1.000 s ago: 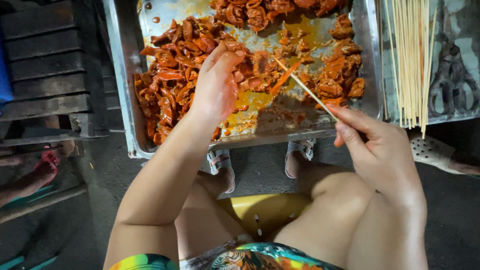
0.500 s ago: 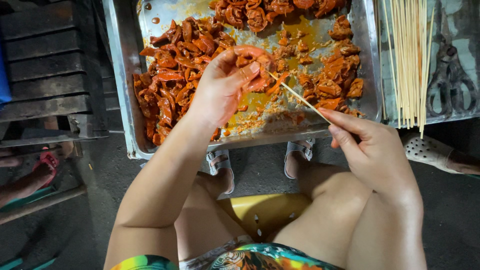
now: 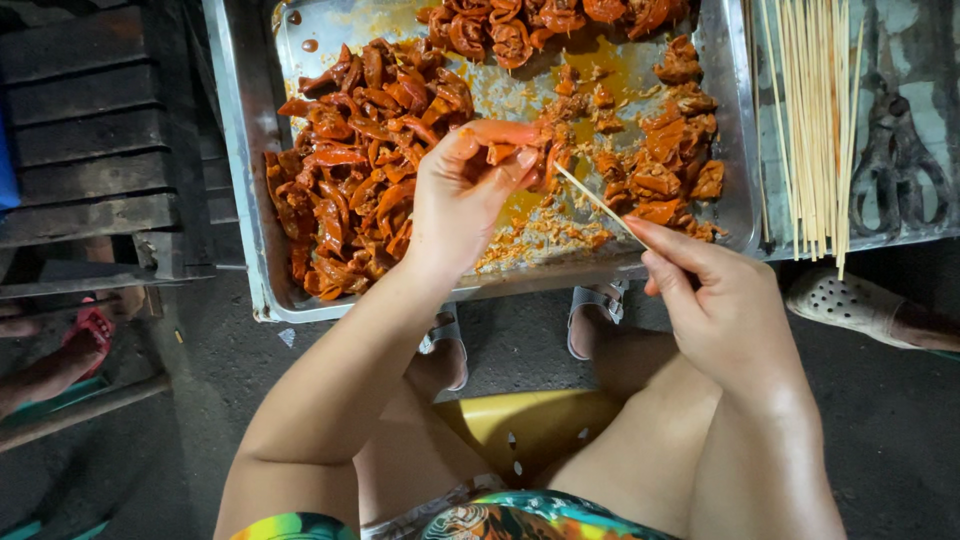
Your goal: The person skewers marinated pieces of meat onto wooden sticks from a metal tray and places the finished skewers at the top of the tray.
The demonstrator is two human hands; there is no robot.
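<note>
Setting: informal street-side or open-yard food preparation spot, not a fitted kitchen.

Evidence:
- Bare dark ground [image 3: 200, 400], rough and gritty, under everything.
- Large metal tray [image 3: 240, 200] set low, holding red-marinated meat pieces [image 3: 350, 190], directly ahead of the grip.
- Loose bundle of bamboo skewers [image 3: 810, 120] to the right of the grip, with scissors [image 3: 900, 150] beyond them.
- Yellow plastic stool [image 3: 520, 425] below the grip; person seated low, in sandals [image 3: 590, 310].
- Dark slatted wooden pallet [image 3: 90, 130] far left.
- Other people's sandalled feet [image 3: 850, 305] at both edges.
</note>
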